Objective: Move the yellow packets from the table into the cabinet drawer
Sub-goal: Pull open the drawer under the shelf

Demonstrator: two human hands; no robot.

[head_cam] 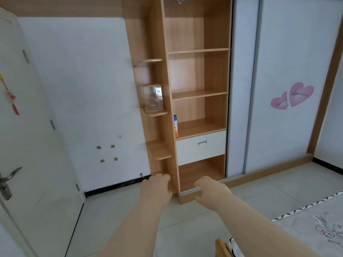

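Since no yellow packets show anywhere in view, and no desk either, I cannot say where they lie; they must be out of frame. Nothing yellow in the cabinet.

Cabinet drawer (201,145): white front, shut, metal handle (202,142) untouched. It sits low in the open bay of the cabinet (216,71), under the lowest shelf.

Left hand (156,188) and right hand (211,188): both stretched forward, backs up, fingers loosely bent, nothing seen in either. Both are well short of the handle, lower in view.

Progress, my judgement: nothing delivered. Drawer to open, packets to fetch, load, shut; all left.

Around: a blue, white and orange bottle (175,125) stands on the shelf just above the drawer, at its left end. A clear box (152,97) sits on a side shelf. The sliding door (285,89) with pink heart stickers (297,95) is pushed right, off the bay. White room door (27,127) at left; bed (315,219) corner at right.

Obstruction: none seen between hands and drawer, only tiled floor (185,229).
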